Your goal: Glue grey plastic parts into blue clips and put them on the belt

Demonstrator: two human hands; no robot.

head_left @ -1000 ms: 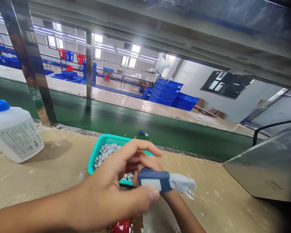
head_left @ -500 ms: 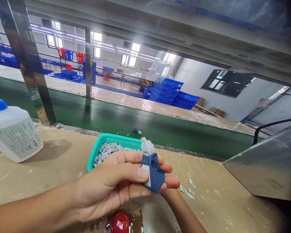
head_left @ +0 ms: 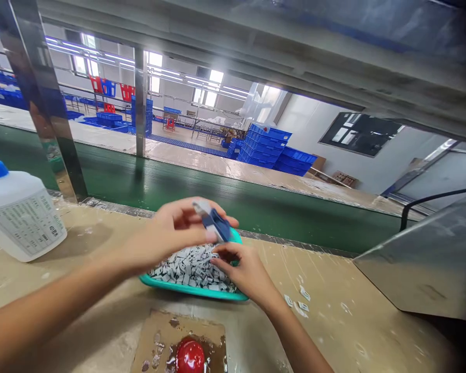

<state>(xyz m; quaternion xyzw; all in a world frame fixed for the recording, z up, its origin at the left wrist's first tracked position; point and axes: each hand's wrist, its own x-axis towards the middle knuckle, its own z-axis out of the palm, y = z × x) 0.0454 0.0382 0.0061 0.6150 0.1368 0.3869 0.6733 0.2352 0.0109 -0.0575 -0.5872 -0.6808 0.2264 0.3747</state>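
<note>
My left hand [head_left: 182, 228] is closed around a dark blue plastic part with a white tip [head_left: 216, 224], thumb pressed on its white side piece. It holds this part above the far side of a green basket [head_left: 194, 291] full of small grey-white plastic pieces [head_left: 190, 267]. The part is blurred by motion. At the basket's right side, just below the blue part, is my right hand [head_left: 244, 267]. Its thumb and forefinger are bent and apart over the pieces, and I see nothing between them.
A red dome [head_left: 190, 356] sits in wet liquid on a brown board [head_left: 149, 336] in front. At left stands a white bottle with a blue cap [head_left: 23, 215]. Several loose pieces [head_left: 303, 305] lie right of the basket. A green conveyor belt [head_left: 178, 178] runs behind; a metal panel [head_left: 423, 264] stands right.
My left hand has moved up and away with the blue part, tilting it. My right hand has come out from behind it to the basket. The small blue part on the belt no longer shows.
</note>
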